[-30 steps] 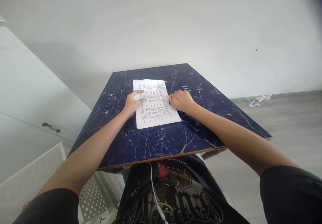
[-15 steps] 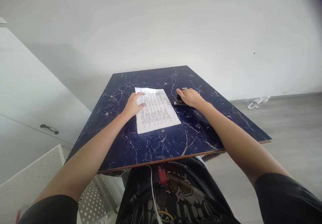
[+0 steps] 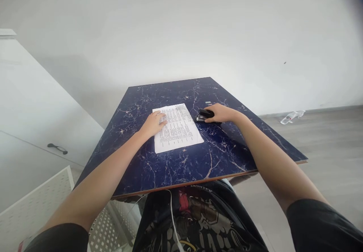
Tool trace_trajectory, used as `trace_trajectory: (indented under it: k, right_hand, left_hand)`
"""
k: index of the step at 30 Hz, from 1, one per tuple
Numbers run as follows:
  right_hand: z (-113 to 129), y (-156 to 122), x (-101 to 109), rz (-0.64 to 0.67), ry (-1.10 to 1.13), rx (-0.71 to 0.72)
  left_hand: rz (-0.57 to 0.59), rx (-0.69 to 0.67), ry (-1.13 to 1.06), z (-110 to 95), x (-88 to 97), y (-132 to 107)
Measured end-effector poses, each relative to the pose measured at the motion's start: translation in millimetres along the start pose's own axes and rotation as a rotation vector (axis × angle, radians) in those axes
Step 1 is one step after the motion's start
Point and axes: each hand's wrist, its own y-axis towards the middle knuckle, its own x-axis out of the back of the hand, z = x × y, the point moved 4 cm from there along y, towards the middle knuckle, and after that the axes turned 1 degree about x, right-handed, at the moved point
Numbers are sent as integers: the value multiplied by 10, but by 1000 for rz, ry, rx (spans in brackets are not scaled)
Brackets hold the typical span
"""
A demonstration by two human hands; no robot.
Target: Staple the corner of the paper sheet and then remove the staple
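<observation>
Printed paper lies on the dark blue marbled table. My left hand rests on the paper's left edge, fingers spread over the text. To the right of the paper, my right hand is closed around a black stapler, whose front end points toward the sheet. The stapler sits at the table surface, a small gap from the paper's right edge. Just behind it lies a small pale strip, perhaps staples.
A white wall stands behind the table. At the left is a white cabinet with a dark handle, and a white perforated panel below. A clear plastic bottle lies on the floor at right. A white cable hangs over my lap.
My right hand has shifted its grip from over the stapler's top to its rear, so more of the stapler shows. My left hand has slid slightly on the paper, which stays in place.
</observation>
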Motion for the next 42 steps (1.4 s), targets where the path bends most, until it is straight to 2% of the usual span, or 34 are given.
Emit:
trace_trajectory:
  k: [4, 11, 15, 19, 21, 22, 24, 27, 30, 33, 36, 38, 42]
  right_hand:
    - [153, 45, -23, -71, -37, -14]
    - [711, 61, -16, -345, -6, 3]
    - [945, -25, 29, -586, -104, -39]
    - [1119, -206, 188, -864, -251, -80]
    - [1189, -241, 264, -921, -254, -103]
    - [1216, -218, 274, -897, -215, -118]
    - [1270, -80, 191, -717, -72, -126]
    - [1421, 220, -143, -370, 87, -27]
    - [1544, 450, -461, -215, 86, 65]
    - [1548, 535, -615, -158, 76, 90]
    - [1483, 482, -616, -156, 51, 82]
    - [1418, 388, -597, -127, 41, 61]
    - [1188, 50, -521, -110, 34, 6]
  left_hand:
    - [11, -14, -101, 1, -23, -4]
    - [23, -25, -66, -50, -1, -11]
    - [40, -43, -10, -93, 37, -21]
    - [61, -33, -9, -102, 54, -38]
    - [56, -27, -24, -100, 52, -47]
    - [48, -29, -34, -102, 52, -50]
    - [31, -37, -61, -106, 53, -48]
    - [-5, -9, -171, -92, 71, -29]
    - [-156, 109, -308, -14, 149, -20]
    - [-329, 225, -368, 69, 246, -49]
    - [-420, 245, -414, 87, 310, -81]
    - [-442, 234, -433, 66, 329, -93]
    - [-414, 229, -493, -2, 301, -97]
